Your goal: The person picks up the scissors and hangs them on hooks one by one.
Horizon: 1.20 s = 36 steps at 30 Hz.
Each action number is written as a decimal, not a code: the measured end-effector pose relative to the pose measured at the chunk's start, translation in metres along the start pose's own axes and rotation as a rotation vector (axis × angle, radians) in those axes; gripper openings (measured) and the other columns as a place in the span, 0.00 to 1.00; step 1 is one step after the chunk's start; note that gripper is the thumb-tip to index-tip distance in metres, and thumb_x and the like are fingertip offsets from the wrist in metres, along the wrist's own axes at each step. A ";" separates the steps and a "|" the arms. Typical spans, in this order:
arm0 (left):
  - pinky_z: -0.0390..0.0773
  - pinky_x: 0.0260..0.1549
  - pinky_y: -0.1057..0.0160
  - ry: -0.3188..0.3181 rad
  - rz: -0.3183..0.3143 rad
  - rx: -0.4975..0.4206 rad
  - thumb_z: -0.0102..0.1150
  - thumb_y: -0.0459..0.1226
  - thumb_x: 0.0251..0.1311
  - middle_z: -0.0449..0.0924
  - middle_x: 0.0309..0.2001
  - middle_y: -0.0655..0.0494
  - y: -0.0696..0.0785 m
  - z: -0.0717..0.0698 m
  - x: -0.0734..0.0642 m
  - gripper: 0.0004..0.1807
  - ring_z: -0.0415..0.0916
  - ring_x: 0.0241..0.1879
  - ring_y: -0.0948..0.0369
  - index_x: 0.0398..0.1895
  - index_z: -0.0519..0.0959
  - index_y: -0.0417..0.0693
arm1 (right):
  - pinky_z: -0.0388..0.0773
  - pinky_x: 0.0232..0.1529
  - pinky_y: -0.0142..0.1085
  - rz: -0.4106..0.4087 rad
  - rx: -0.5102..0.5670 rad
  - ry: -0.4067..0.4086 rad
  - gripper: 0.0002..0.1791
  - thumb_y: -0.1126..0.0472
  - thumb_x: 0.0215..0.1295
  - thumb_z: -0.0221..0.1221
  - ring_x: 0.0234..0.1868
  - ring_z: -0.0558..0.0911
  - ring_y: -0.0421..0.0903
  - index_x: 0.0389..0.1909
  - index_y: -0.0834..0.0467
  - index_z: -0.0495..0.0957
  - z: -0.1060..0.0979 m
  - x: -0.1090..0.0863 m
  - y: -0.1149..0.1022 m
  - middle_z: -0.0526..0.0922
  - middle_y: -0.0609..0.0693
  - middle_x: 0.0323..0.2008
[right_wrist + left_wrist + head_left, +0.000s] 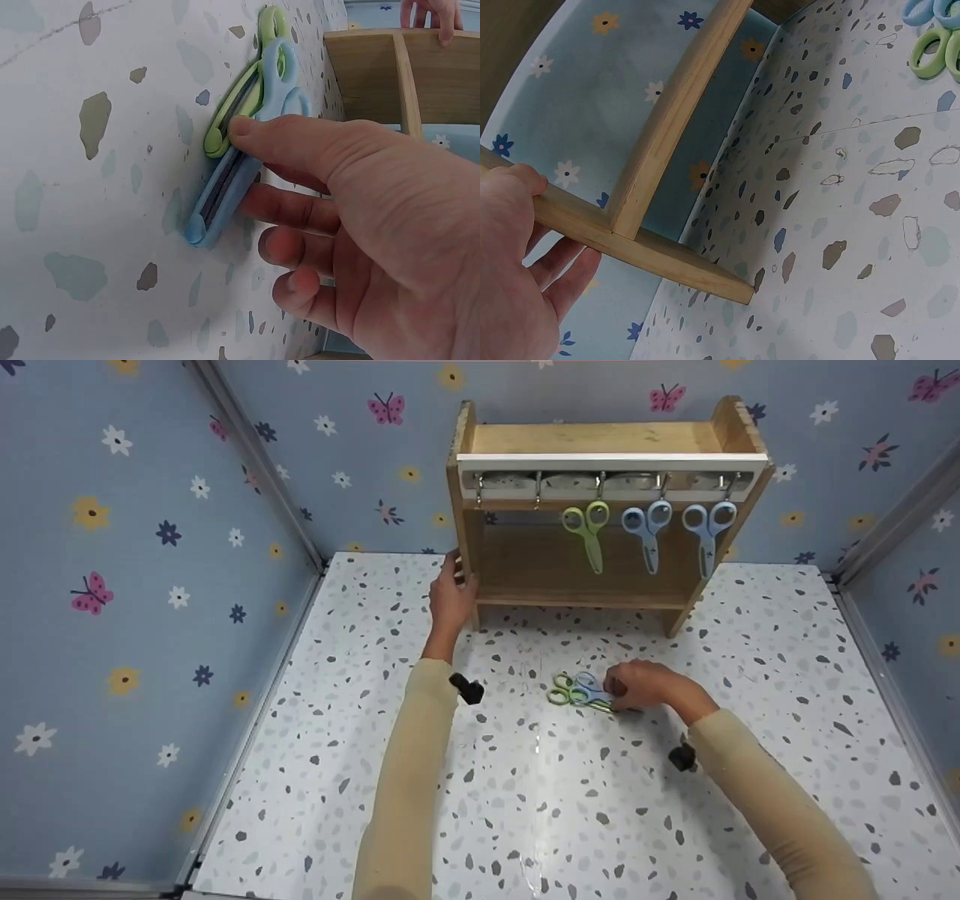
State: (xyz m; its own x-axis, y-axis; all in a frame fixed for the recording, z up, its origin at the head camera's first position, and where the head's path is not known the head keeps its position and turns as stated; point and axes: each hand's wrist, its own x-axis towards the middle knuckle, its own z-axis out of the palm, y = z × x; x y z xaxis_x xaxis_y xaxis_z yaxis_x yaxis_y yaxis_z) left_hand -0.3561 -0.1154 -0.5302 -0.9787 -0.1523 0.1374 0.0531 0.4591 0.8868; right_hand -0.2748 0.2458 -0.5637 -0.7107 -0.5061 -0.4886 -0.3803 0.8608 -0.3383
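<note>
Now we pinch blue scissors (238,180) on worktop (600,825) by blade portion, right hand (641,684) nearer; long axis roughly crosswise, handles leftward, green scissors (255,101) alongside. Our left hand (451,598), farther off, grips rack's side panel (466,525).

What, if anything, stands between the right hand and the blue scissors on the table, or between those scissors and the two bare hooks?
Nothing visible does. The right hand pinches the blue scissors; green scissors lie alongside, not between. Nothing visible blocks the bare hooks either: the left hand grips the wooden rack below them.
</note>
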 end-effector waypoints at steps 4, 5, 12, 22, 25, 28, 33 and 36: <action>0.85 0.74 0.44 0.004 0.005 -0.001 0.56 0.39 0.86 0.76 0.82 0.40 -0.001 0.000 0.000 0.32 0.81 0.77 0.44 0.88 0.65 0.49 | 0.80 0.44 0.39 -0.004 -0.010 -0.013 0.11 0.57 0.75 0.72 0.38 0.80 0.45 0.49 0.60 0.88 0.000 0.002 0.001 0.89 0.51 0.41; 0.85 0.73 0.44 0.004 0.006 -0.002 0.56 0.39 0.86 0.76 0.82 0.40 -0.001 0.000 0.000 0.32 0.81 0.77 0.44 0.88 0.64 0.49 | 0.80 0.44 0.39 -0.004 -0.013 -0.016 0.11 0.57 0.75 0.72 0.38 0.80 0.45 0.49 0.60 0.88 0.001 0.003 0.001 0.89 0.51 0.40; 0.85 0.73 0.44 0.002 -0.003 -0.003 0.56 0.38 0.86 0.76 0.82 0.41 0.002 0.001 -0.002 0.32 0.81 0.76 0.44 0.88 0.65 0.50 | 0.80 0.44 0.39 0.011 -0.004 -0.016 0.10 0.57 0.75 0.72 0.38 0.80 0.45 0.49 0.59 0.90 0.000 0.001 0.000 0.90 0.51 0.41; 0.86 0.72 0.43 0.002 -0.006 -0.009 0.56 0.37 0.86 0.76 0.82 0.41 0.000 0.000 -0.001 0.32 0.81 0.76 0.44 0.88 0.65 0.51 | 0.79 0.41 0.37 -0.032 0.024 0.005 0.08 0.59 0.75 0.73 0.37 0.80 0.45 0.48 0.58 0.88 0.000 -0.002 0.003 0.90 0.51 0.40; 0.86 0.72 0.43 0.003 -0.003 -0.016 0.56 0.38 0.86 0.76 0.81 0.40 0.000 0.000 -0.001 0.31 0.81 0.76 0.43 0.88 0.65 0.50 | 0.79 0.41 0.38 -0.059 0.033 0.017 0.08 0.59 0.75 0.72 0.37 0.80 0.44 0.47 0.58 0.88 0.000 -0.003 0.003 0.90 0.52 0.40; 0.85 0.73 0.42 -0.002 -0.004 -0.023 0.56 0.38 0.87 0.76 0.81 0.39 0.000 0.000 -0.001 0.31 0.80 0.77 0.43 0.88 0.65 0.49 | 0.79 0.40 0.38 -0.078 0.057 0.033 0.07 0.59 0.75 0.73 0.36 0.80 0.44 0.46 0.58 0.89 0.000 -0.006 0.003 0.90 0.53 0.40; 0.84 0.73 0.42 -0.001 -0.007 -0.031 0.56 0.38 0.86 0.76 0.81 0.39 0.001 -0.001 -0.001 0.32 0.80 0.77 0.43 0.88 0.65 0.49 | 0.77 0.40 0.37 -0.081 0.065 0.049 0.07 0.59 0.74 0.73 0.36 0.79 0.43 0.45 0.57 0.89 0.000 -0.006 0.003 0.90 0.52 0.39; 0.85 0.74 0.43 -0.002 -0.017 -0.023 0.56 0.39 0.87 0.76 0.81 0.40 0.001 0.000 -0.001 0.32 0.80 0.78 0.43 0.88 0.64 0.51 | 0.76 0.39 0.36 -0.078 0.059 0.055 0.07 0.59 0.74 0.73 0.35 0.78 0.42 0.46 0.57 0.89 0.000 -0.006 0.002 0.90 0.51 0.38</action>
State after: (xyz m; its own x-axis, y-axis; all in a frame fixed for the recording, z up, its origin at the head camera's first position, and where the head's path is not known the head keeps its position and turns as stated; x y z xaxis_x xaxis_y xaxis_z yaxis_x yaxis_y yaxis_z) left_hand -0.3546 -0.1151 -0.5296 -0.9798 -0.1584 0.1218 0.0413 0.4360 0.8990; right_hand -0.2715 0.2505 -0.5616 -0.7127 -0.5659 -0.4146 -0.4011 0.8135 -0.4210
